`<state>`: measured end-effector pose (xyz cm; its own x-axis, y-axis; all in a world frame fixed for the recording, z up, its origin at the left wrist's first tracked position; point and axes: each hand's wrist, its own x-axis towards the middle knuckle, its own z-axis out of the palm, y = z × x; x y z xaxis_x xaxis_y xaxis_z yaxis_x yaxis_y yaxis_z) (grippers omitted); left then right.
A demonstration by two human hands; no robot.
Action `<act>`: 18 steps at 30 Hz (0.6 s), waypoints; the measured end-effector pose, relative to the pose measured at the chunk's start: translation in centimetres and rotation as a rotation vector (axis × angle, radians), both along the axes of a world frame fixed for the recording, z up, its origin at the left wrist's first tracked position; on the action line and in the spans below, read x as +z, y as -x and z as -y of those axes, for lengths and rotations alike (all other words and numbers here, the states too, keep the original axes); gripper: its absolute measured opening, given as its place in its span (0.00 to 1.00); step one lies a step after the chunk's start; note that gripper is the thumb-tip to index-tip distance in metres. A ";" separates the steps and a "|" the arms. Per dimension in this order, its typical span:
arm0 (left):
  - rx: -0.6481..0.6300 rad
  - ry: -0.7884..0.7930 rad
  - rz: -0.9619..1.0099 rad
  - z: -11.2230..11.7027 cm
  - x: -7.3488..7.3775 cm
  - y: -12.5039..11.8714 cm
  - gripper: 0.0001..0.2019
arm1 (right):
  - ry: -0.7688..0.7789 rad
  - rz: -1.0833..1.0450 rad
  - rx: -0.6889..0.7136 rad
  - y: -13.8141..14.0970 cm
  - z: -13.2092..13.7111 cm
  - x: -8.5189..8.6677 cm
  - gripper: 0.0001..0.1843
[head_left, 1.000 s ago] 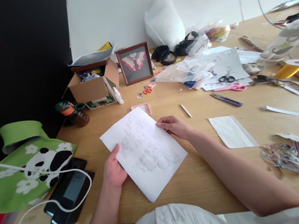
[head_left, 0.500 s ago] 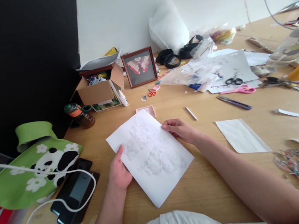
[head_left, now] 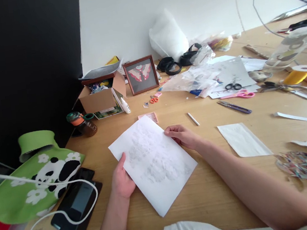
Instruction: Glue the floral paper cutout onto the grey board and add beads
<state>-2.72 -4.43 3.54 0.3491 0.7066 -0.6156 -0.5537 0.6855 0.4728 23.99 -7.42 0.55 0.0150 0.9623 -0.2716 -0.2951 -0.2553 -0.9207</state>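
Note:
A white sheet of paper point(head_left: 150, 159) with a faint grey floral-looking pattern is held tilted over the wooden table, in front of my body. My left hand point(head_left: 122, 179) grips its left edge, thumb on top and the other fingers hidden beneath. On the opposite edge, my right hand point(head_left: 182, 135) pinches the paper between thumb and fingers. Just past the sheet's far corner lies a small pink tray point(head_left: 151, 117), partly covered by it. A white pen-like stick point(head_left: 193, 119) rests beyond my right hand.
To the left are a green panda bag point(head_left: 49, 175), a dark device point(head_left: 75, 208) with a white cable, and a bottle point(head_left: 82, 123). Behind stand a cardboard box point(head_left: 97, 99) and a picture frame point(head_left: 141, 75). Rightward lie pink scissors point(head_left: 240, 94), snips point(head_left: 234, 107) and a white sheet point(head_left: 243, 140).
The camera view has shifted slightly, so the background sits a little further left and lower. Both hands keep their hold on the paper, which has barely moved.

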 end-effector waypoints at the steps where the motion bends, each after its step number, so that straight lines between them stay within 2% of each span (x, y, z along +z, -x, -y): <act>1: 0.003 -0.001 -0.001 0.0 0.1 0.0 0.22 | 0.003 -0.012 -0.002 0.0 0.0 0.1 0.24; 10: -0.030 0.000 -0.029 -0.2 0.2 0.1 0.23 | -0.003 -0.046 0.012 0.2 0.2 0.3 0.28; 18: -0.038 -0.005 0.022 -0.5 -1.0 0.5 0.21 | -0.006 -0.047 0.023 0.3 0.1 0.4 0.30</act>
